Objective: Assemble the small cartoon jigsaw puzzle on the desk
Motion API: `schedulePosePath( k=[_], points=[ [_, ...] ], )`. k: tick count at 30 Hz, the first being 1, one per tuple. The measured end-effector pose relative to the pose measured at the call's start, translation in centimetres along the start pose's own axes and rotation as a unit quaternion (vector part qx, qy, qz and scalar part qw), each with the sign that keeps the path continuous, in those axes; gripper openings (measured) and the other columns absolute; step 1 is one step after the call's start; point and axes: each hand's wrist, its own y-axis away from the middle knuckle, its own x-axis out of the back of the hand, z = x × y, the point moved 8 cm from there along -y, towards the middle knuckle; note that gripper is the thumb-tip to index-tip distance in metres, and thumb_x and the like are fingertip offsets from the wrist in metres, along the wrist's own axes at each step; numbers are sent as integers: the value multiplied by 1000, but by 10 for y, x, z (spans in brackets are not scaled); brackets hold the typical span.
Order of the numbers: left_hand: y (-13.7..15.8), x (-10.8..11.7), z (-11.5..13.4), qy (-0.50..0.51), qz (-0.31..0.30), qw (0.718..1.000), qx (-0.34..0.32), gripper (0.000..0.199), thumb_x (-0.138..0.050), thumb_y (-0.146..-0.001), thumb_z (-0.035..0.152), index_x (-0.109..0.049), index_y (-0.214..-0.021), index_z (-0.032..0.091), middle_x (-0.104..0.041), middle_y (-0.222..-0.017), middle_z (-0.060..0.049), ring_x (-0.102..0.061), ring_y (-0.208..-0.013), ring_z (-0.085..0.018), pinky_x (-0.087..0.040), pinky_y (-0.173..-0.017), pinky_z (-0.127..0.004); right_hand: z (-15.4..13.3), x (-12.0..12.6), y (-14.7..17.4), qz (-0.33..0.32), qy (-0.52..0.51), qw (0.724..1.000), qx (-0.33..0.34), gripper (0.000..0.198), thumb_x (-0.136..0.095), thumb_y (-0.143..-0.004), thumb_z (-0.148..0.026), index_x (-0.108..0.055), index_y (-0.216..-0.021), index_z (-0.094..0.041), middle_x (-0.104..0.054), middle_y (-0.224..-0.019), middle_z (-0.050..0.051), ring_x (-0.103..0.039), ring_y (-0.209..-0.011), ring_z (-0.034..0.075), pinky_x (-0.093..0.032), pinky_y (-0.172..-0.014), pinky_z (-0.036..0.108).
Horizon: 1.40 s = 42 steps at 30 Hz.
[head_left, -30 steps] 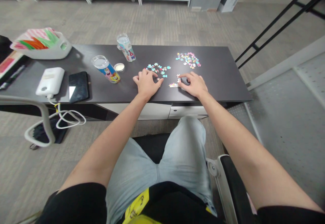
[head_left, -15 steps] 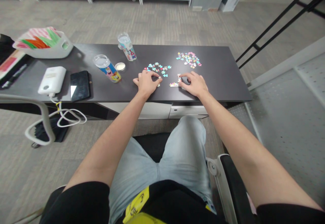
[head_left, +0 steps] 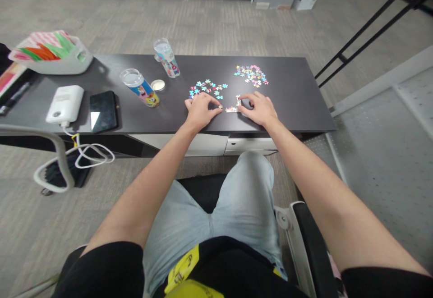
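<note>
On the dark table, my left hand pinches a small puzzle piece between thumb and fingertips. Just right of it lies a joined strip of puzzle pieces, bent upward at its right end. My right hand holds that corner of the strip with thumb and index finger, which hide part of it. Beyond my left hand is a loose group of blue and red puzzle pieces, partly covered by the fingers. A second pile of puzzle pieces, pink, yellow and blue, lies farther back.
Left of the pieces stand two clear-topped printed cylinders with a round lid between them. A phone, a white power bank with a cable and a white basket occupy the table's left side.
My left hand has moved right with the puzzle piece, closer to the joined strip. My right hand stays at the strip's corner. The whole view has shifted slightly.
</note>
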Motion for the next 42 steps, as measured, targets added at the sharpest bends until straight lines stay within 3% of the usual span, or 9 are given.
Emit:
schedulePosePath(
  k=[20, 26, 31, 42],
  points=[
    [7, -13, 10, 3, -10, 1000, 17, 10, -95, -112, 41, -93, -120, 35, -85, -151, -7, -67, -155, -41, -38, -130, -62, 1, 1, -1, -1, 4, 1000, 4, 48, -74, -114, -57, -92, -152, -34, -80, -121, 11, -77, -118, 40, -57, -118, 60],
    [3, -11, 11, 10, 28, 998, 51, 11, -84, -119, 45, -89, -118, 34, -85, -146, -6, -71, -143, -37, -40, -132, -62, 0, 1, -1, -5, 1, 1000, 6, 48, -76, -114, -55, -92, -153, -34, -82, -124, 12, -79, -121, 41, -56, -119, 60],
    [-2, -17, 14, 1, 30, 999, 34, 18, -98, -109, 45, -88, -121, 36, -82, -156, -7, -62, -161, -43, -38, -136, -65, 1, 1, -2, -8, 6, 1000, 6, 50, -78, -113, -55, -93, -155, -33, -81, -123, 13, -79, -120, 41, -57, -118, 60],
    [-14, -18, 3, 18, 6, 997, 69, 23, -104, -103, 45, -90, -119, 36, -84, -155, -6, -65, -160, -41, -38, -138, -64, 3, 0, -4, -17, -13, 1000, -9, 52, -55, -124, -51, -92, -156, -34, -81, -130, 14, -76, -131, 41, -54, -126, 64]
  ],
)
